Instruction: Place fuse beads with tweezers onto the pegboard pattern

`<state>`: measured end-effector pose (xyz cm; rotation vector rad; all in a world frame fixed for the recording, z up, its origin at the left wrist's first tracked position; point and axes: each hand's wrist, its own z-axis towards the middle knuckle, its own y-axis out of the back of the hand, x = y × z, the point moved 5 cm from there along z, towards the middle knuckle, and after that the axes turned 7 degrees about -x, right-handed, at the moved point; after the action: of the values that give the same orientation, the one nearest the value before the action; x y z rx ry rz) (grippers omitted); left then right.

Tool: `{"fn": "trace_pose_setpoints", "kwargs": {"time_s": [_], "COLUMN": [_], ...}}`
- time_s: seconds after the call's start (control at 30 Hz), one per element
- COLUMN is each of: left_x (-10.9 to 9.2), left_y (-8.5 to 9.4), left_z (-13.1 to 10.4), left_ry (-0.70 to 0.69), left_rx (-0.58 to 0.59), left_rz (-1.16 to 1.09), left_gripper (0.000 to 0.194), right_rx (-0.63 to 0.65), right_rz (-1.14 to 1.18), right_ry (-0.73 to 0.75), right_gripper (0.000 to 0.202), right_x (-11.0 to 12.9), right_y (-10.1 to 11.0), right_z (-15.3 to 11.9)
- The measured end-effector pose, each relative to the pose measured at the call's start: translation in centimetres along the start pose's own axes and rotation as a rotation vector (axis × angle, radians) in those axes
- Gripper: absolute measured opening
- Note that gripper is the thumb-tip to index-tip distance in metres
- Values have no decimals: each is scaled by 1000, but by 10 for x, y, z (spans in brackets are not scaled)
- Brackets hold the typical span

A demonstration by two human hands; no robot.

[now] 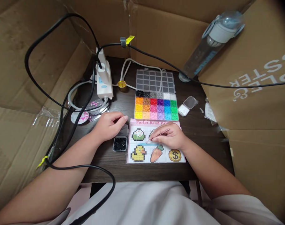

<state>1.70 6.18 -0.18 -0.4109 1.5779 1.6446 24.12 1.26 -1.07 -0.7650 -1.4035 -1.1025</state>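
My right hand (168, 135) pinches a pair of thin pinkish tweezers (162, 133), tips down over the bead pattern sheet (163, 157). Pixel pictures fill the sheet: an egg shape with a flower (138, 135), a yellow duck (138, 153), a carrot (157, 153) and a gold coin (174, 155). That hand covers part of the upper row. Whether a bead sits between the tips is too small to tell. My left hand (111, 126) rests loosely closed at the lid of a small clear box of black beads (120, 144), left of the sheet; nothing shows in its fingers.
Behind the sheet stands an open multicoloured bead case (156, 106). A small box of white beads (183, 110) lies to its right. A power strip (104, 78), a gold cup (122, 85) and a bottle (208, 47) stand farther back. Black cables (80, 167) cross above my left arm.
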Motion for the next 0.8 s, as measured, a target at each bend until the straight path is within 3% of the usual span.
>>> {"fn": "trace_pose_setpoints", "kwargs": {"time_s": [0.33, 0.47, 0.57, 0.7, 0.8], "left_x": [-1, 0, 1, 1, 1], "left_y": [-1, -1, 0, 1, 2], "left_z": [0, 0, 0, 0, 1], "left_ry": [8, 13, 7, 3, 6], "left_rx": [-3, -8, -11, -7, 1], "left_rz": [-4, 7, 9, 5, 2], "left_gripper": [41, 42, 42, 40, 42], "right_rx": [-16, -88, -276, -670, -790], "right_rz": [-5, 51, 65, 59, -2], "right_ry": [-5, -2, 1, 72, 43], "right_gripper": [7, 4, 3, 3, 3], "right_x": [1, 7, 5, -5, -12], "right_y": [1, 11, 39, 91, 110], "right_z": [0, 0, -4, -16, -19]}}
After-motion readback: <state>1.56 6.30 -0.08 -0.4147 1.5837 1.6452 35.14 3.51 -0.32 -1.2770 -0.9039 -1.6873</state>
